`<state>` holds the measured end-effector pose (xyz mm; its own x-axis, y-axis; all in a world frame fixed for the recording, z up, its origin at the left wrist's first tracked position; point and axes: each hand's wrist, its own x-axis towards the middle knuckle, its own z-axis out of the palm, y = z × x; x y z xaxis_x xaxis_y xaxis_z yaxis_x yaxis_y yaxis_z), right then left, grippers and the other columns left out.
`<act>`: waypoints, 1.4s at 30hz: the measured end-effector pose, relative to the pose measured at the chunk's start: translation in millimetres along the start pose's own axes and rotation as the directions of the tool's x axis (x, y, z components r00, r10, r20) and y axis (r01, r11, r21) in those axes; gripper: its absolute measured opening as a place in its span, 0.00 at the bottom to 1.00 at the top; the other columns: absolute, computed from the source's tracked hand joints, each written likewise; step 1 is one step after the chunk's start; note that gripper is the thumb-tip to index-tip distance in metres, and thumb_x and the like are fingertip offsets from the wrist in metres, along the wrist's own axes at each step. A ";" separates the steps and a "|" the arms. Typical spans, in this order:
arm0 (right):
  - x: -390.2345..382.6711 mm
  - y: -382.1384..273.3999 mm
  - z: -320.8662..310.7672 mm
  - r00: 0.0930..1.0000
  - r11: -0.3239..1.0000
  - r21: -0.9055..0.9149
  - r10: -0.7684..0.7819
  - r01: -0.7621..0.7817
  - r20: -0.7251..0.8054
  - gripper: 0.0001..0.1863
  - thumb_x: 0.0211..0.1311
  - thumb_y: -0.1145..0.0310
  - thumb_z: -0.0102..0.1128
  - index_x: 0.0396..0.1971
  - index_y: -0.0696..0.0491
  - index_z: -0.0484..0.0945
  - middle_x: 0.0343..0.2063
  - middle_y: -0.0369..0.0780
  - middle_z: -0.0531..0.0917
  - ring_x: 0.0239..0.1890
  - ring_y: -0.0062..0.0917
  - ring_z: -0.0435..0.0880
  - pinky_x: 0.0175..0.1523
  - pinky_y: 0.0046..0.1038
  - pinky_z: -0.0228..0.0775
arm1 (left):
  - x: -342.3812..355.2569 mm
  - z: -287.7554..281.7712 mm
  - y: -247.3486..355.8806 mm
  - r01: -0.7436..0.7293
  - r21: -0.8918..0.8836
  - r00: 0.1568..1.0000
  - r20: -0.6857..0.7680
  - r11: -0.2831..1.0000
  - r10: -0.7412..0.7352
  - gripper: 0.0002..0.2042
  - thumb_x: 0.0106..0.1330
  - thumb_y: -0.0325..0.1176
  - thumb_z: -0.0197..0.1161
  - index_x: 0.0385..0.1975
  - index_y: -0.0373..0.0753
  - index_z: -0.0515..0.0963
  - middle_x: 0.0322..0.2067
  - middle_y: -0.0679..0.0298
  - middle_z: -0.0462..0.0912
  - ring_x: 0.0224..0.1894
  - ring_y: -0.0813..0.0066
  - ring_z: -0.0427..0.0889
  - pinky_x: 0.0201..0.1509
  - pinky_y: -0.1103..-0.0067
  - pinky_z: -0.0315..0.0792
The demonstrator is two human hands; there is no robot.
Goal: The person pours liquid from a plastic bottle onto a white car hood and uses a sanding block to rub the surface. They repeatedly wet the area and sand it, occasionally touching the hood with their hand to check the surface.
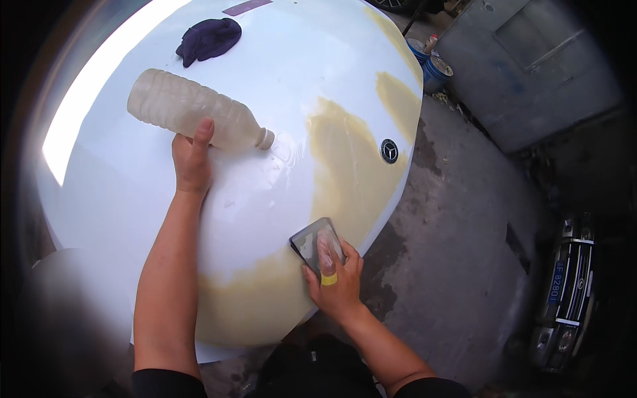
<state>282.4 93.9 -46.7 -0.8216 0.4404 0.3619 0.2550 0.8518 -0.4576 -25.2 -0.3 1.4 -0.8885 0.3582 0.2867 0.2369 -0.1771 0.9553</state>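
Observation:
My left hand (pixel 192 159) is closed round a large cloudy plastic bottle (pixel 189 103), tilted with its cap end down to the right, close over a white car hood (pixel 249 222). A wet patch (pixel 286 149) glistens beside the cap. At the hood's near right edge, my right hand (pixel 340 288) grips a flat, dark-edged sanding block (pixel 306 240), pressed on the panel; its underside is hidden. One finger of that hand has a wrapping with a yellow band (pixel 329 280). Smoothed yellowish filler (pixel 345 156) covers the hood's right side and near edge.
A crumpled dark purple cloth (pixel 209 41) and a purplish strip (pixel 247 7) lie on the far hood. A round emblem (pixel 389 150) sits near its right edge. Beyond are blue buckets (pixel 436 71), a grey metal panel (pixel 524 60) and a detached front bumper with grille (pixel 564 292).

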 end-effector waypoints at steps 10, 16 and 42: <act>35.4 3.3 2.1 0.998 0.998 -0.029 0.046 -0.047 -0.039 0.39 0.56 0.65 0.68 0.68 0.51 0.61 0.62 0.41 0.74 0.59 0.46 0.67 0.62 0.46 0.58 | 3.2 -2.8 0.5 0.048 0.003 0.997 0.066 0.999 -0.048 0.33 0.67 0.55 0.60 0.57 0.28 0.69 0.53 0.57 0.75 0.56 0.68 0.72 0.63 0.73 0.63; 22.0 -2.8 2.9 0.997 0.997 -0.042 0.056 -0.058 -0.054 0.41 0.52 0.66 0.70 0.68 0.50 0.62 0.62 0.40 0.73 0.59 0.47 0.67 0.60 0.45 0.59 | 1.9 3.4 -2.2 0.020 -0.032 0.997 0.071 0.999 -0.018 0.31 0.66 0.55 0.61 0.54 0.29 0.72 0.49 0.58 0.77 0.52 0.70 0.74 0.59 0.75 0.66; -43.2 -26.4 19.2 0.996 0.996 0.015 0.086 -0.086 0.021 0.40 0.53 0.62 0.71 0.67 0.51 0.65 0.63 0.41 0.72 0.62 0.42 0.65 0.65 0.42 0.55 | 9.2 5.8 -3.7 0.005 -0.066 0.998 0.055 0.998 -0.002 0.32 0.64 0.55 0.63 0.53 0.28 0.73 0.48 0.58 0.77 0.50 0.71 0.74 0.57 0.76 0.67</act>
<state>301.4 47.0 -65.9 -0.8073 0.5059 0.3038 0.3171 0.8061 -0.4997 -31.9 9.0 0.9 -0.8659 0.4085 0.2888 0.2057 -0.2354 0.9499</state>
